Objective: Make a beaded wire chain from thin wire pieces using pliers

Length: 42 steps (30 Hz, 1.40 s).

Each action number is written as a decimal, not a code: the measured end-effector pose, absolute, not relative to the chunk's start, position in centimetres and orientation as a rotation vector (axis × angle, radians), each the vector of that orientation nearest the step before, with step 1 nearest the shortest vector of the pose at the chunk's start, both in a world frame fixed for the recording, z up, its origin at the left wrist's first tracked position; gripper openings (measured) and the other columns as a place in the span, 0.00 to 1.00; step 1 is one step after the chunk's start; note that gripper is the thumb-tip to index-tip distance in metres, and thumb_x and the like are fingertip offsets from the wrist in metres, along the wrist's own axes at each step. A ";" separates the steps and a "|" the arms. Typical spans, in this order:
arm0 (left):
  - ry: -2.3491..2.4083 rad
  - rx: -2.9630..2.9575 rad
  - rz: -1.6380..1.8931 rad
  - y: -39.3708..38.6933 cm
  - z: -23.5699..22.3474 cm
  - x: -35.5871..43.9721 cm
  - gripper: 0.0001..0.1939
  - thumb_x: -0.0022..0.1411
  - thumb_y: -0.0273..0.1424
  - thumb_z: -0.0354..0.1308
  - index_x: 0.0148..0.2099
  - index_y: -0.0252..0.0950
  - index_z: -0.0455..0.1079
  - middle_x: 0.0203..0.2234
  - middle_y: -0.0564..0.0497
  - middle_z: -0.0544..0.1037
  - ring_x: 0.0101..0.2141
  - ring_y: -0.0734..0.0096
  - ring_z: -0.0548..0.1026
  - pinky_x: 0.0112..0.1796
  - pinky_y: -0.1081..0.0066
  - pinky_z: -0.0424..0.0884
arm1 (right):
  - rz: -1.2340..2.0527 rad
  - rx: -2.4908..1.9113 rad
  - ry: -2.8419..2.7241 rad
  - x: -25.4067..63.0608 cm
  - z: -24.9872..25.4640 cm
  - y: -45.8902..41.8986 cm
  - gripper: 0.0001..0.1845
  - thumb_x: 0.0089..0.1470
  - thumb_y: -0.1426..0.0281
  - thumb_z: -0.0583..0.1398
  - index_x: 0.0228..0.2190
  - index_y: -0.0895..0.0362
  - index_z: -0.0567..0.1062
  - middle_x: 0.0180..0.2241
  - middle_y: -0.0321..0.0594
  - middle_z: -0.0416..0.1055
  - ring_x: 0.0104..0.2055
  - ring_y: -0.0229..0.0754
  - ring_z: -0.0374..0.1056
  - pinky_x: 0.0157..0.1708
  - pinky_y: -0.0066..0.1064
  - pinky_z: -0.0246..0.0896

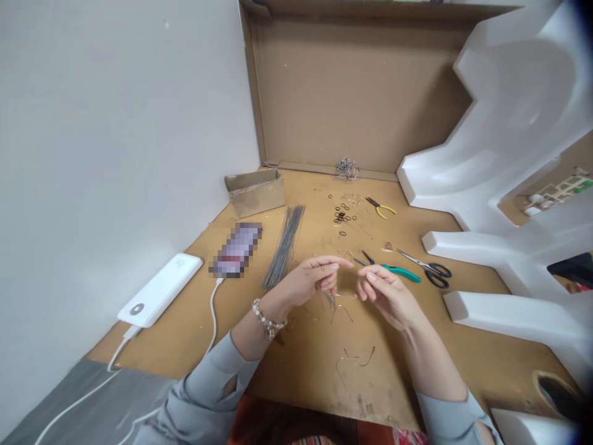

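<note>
Although it is almost too fine to see, a thin wire (346, 296) seems to run between the two hands, above the near half of the tabletop (380, 392). The left hand (317, 276) has its fingers curled and the thumb close to the forefinger; the right hand (377, 289) is bent in the same manner, its fingertips facing the left ones with a narrow gap. Whether either hand truly pinches the wire, I cannot tell. On the tabletop, left of the hands and toward the left edge, lies a bundle of straight grey wires (284, 247), and several bent pieces (356, 356) lie close to the near edge. Judging from these shapes, I think such wire is very light, springy, yet easy to bend, and it should keep the bend. It may be smooth and roll between the fingers, and its ends could prick. So I would take it with thumb and forefinger pads, a little inward from each end, and press gently, because a strong squeeze might kink it.
</note>
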<state>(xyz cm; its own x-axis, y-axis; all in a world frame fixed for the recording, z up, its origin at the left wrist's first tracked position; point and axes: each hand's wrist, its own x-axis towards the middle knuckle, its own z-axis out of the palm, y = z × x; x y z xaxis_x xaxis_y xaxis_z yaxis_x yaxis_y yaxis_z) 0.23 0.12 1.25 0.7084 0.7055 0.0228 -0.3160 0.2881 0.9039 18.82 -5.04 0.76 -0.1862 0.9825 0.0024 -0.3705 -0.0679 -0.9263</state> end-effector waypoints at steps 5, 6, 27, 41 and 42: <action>0.458 1.219 0.646 0.4 1.3 -0.4 0.15 0.59 0.35 0.54 0.44 0.33 0.74 0.15 0.58 0.60 0.20 0.80 0.58 0.28 0.73 0.59 | 1.656 -0.863 -1.023 19.1 0.7 -4.9 0.08 0.53 0.64 0.59 0.32 0.56 0.75 0.12 0.26 0.55 0.19 0.34 0.57 0.33 0.35 0.59; 0.469 1.242 0.634 0.5 1.3 -0.6 0.15 0.59 0.35 0.54 0.45 0.33 0.74 0.16 0.57 0.61 0.20 0.80 0.59 0.28 0.74 0.58 | 1.667 -0.881 -1.041 19.2 0.7 -4.9 0.09 0.53 0.64 0.59 0.33 0.56 0.75 0.11 0.26 0.55 0.19 0.34 0.57 0.34 0.35 0.59; 0.447 1.070 0.593 0.2 1.3 -0.2 0.06 0.52 0.29 0.59 0.27 0.33 0.66 0.11 0.62 0.57 0.15 0.84 0.54 0.33 0.68 0.67 | 1.726 -0.883 -1.061 19.9 1.2 -5.1 0.06 0.49 0.68 0.62 0.25 0.57 0.75 0.11 0.23 0.46 0.18 0.32 0.50 0.36 0.34 0.59; 0.586 1.013 0.708 0.3 1.2 0.3 0.09 0.52 0.34 0.62 0.30 0.32 0.69 0.14 0.59 0.61 0.19 0.81 0.61 0.29 0.74 0.60 | 1.546 -1.057 -1.117 19.4 0.1 -4.8 0.11 0.49 0.62 0.63 0.31 0.57 0.76 0.18 0.33 0.68 0.25 0.36 0.65 0.34 0.33 0.60; 0.589 1.006 0.742 0.4 1.2 0.3 0.10 0.52 0.35 0.61 0.31 0.32 0.70 0.15 0.58 0.63 0.20 0.81 0.62 0.29 0.74 0.60 | 1.483 -1.107 -1.119 19.5 -0.1 -4.6 0.12 0.47 0.62 0.63 0.32 0.57 0.77 0.22 0.36 0.71 0.28 0.37 0.66 0.33 0.32 0.61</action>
